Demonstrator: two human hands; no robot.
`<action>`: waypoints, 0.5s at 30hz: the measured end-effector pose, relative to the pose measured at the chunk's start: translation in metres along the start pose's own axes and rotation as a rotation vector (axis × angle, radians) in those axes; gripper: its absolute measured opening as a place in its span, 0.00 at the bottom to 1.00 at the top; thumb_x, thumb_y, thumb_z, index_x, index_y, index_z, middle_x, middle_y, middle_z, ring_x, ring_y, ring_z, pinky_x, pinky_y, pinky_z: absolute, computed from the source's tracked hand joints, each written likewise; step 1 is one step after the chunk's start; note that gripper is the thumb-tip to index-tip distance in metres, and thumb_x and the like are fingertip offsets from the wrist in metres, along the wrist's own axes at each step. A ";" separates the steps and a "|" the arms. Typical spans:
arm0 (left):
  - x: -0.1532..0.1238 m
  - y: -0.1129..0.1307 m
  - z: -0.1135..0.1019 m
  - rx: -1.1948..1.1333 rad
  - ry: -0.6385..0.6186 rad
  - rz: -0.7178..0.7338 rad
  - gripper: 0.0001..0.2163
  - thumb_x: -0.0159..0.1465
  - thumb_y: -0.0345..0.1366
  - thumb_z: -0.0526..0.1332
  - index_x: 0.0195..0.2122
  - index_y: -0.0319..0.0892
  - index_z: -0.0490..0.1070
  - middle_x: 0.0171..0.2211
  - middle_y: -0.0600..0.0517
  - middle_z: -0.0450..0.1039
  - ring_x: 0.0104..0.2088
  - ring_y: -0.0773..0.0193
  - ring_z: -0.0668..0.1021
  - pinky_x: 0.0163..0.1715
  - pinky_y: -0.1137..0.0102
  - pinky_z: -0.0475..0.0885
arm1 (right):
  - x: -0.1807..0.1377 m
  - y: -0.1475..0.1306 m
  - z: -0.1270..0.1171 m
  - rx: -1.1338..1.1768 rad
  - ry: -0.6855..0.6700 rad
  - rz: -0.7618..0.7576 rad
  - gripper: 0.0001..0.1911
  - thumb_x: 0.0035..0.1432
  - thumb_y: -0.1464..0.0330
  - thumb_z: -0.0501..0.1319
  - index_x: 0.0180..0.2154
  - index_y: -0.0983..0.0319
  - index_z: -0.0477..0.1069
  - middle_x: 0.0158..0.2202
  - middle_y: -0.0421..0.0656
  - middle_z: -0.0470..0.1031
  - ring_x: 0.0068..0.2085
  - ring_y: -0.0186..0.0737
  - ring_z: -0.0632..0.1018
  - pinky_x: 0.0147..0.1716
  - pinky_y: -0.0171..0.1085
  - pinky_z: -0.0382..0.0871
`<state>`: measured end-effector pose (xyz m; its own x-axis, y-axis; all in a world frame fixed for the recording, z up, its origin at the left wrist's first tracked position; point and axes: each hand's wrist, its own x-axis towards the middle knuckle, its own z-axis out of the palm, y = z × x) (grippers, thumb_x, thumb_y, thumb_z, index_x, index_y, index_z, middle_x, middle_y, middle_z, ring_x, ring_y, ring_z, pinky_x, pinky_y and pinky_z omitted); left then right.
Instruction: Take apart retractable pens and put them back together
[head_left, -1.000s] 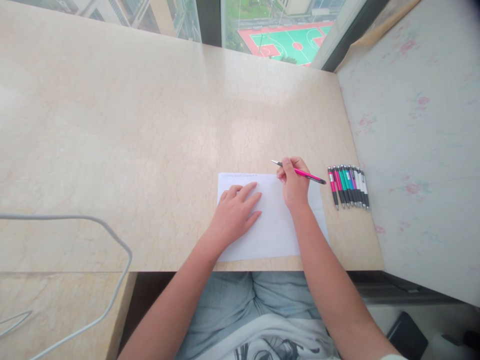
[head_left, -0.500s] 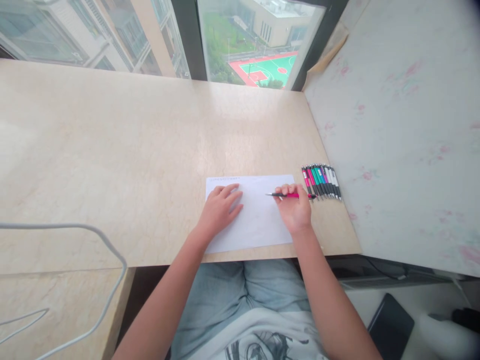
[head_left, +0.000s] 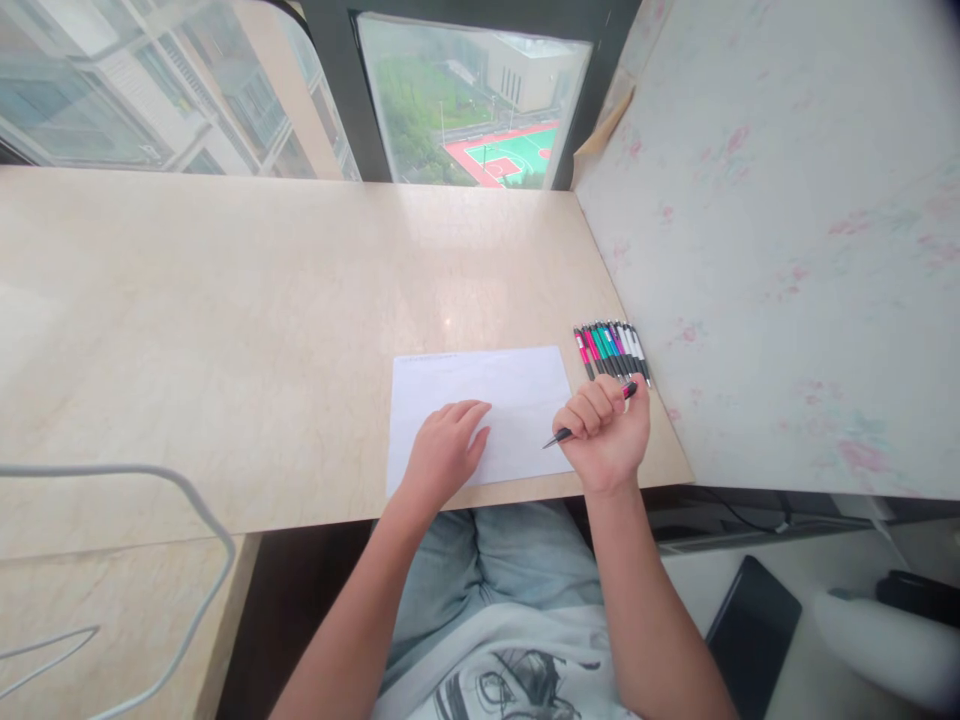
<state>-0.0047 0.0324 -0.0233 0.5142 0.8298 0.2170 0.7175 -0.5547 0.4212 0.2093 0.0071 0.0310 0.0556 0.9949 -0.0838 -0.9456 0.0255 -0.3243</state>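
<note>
A white sheet of paper [head_left: 480, 375] lies on the desk in front of me, with a faint line of writing along its top left edge. Over its left part is my left hand [head_left: 452, 440], fingers stretched and slightly bent, holding nothing. My right hand [head_left: 604, 430] is a fist around a pink and black pen [head_left: 561, 437] above the paper's right edge. The pen's silver tip points down and left, and its other end shows by my thumb. Just beyond this hand a row of several pens [head_left: 609, 348] in pink, green, purple and white lies side by side.
The pale desk [head_left: 247, 330] reaches to the window [head_left: 472, 110]. A flowered wall [head_left: 765, 250] bounds it on the right. A grey cable [head_left: 202, 515] loops over the left side. Below the desk, at right, is a dark flat object [head_left: 754, 635].
My right hand has moved nearer to me and curled from a fingertip hold into a fist around the pen, which now tilts. My left hand has slid towards me. The view has shifted slightly.
</note>
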 end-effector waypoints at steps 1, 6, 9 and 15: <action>-0.003 0.004 0.003 -0.011 -0.001 0.008 0.14 0.68 0.33 0.56 0.54 0.42 0.70 0.51 0.44 0.77 0.47 0.53 0.78 0.47 0.58 0.74 | 0.000 0.000 0.000 -0.009 -0.001 -0.005 0.27 0.64 0.54 0.58 0.20 0.59 0.49 0.17 0.31 0.46 0.18 0.30 0.45 0.18 0.33 0.49; -0.010 0.013 0.016 -0.072 0.002 0.047 0.11 0.68 0.32 0.56 0.51 0.42 0.71 0.48 0.46 0.77 0.46 0.54 0.77 0.46 0.59 0.74 | -0.001 -0.002 0.000 -0.055 0.030 -0.035 0.26 0.64 0.55 0.55 0.20 0.59 0.48 0.16 0.31 0.43 0.18 0.30 0.42 0.17 0.34 0.45; -0.010 0.011 0.023 -0.100 0.047 0.039 0.10 0.68 0.30 0.55 0.48 0.42 0.72 0.48 0.46 0.77 0.46 0.55 0.76 0.47 0.59 0.74 | -0.001 -0.004 0.002 -0.202 0.067 -0.063 0.26 0.64 0.52 0.54 0.21 0.58 0.51 0.17 0.31 0.43 0.18 0.31 0.42 0.17 0.35 0.45; -0.011 0.009 0.027 -0.115 0.068 0.056 0.09 0.69 0.30 0.55 0.46 0.43 0.73 0.47 0.46 0.76 0.46 0.56 0.75 0.47 0.59 0.74 | -0.005 0.002 -0.007 -0.603 0.166 0.048 0.14 0.61 0.54 0.56 0.31 0.56 0.64 0.23 0.34 0.56 0.21 0.33 0.55 0.20 0.35 0.55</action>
<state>0.0083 0.0164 -0.0458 0.5158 0.8022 0.3007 0.6281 -0.5928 0.5040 0.2090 0.0017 0.0239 0.1121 0.9640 -0.2411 -0.6042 -0.1265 -0.7867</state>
